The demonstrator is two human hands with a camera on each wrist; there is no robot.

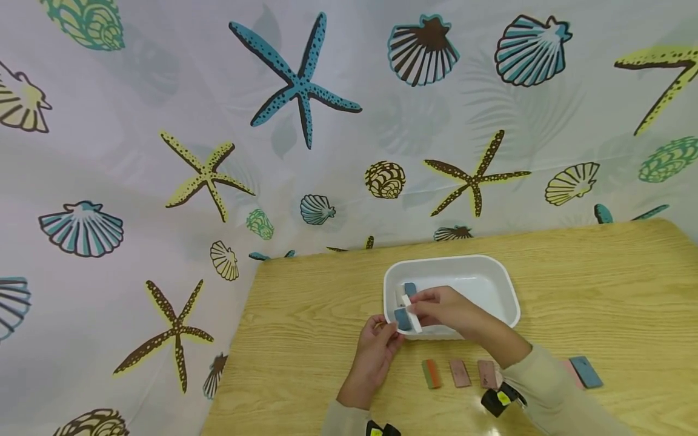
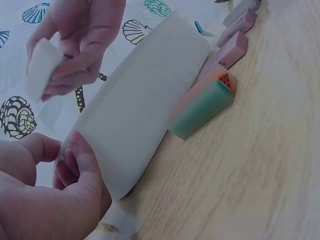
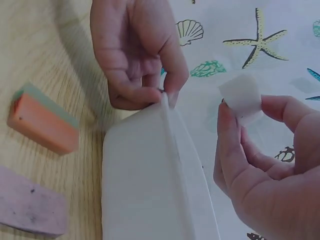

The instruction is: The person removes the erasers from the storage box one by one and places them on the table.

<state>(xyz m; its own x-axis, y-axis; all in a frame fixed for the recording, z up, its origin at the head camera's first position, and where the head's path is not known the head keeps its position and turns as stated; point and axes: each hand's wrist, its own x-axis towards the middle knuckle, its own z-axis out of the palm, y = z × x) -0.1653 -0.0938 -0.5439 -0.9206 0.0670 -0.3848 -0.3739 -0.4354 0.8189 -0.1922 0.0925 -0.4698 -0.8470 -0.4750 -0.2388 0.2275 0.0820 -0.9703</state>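
A white plastic tray stands on the table. Two blue erasers lie at its left end, with a pale piece beside them partly hidden. My left hand pinches the tray's rim at the near left corner between thumb and fingers. Above that end, my right hand holds a white eraser between thumb and fingertips. In the left wrist view the white eraser is raised over the rim, apart from the left hand.
In front of the tray lie a green and orange eraser and two pink erasers. Farther right, a blue eraser sits beside a pink one, partly behind the right sleeve. A patterned cloth hangs behind the wooden table.
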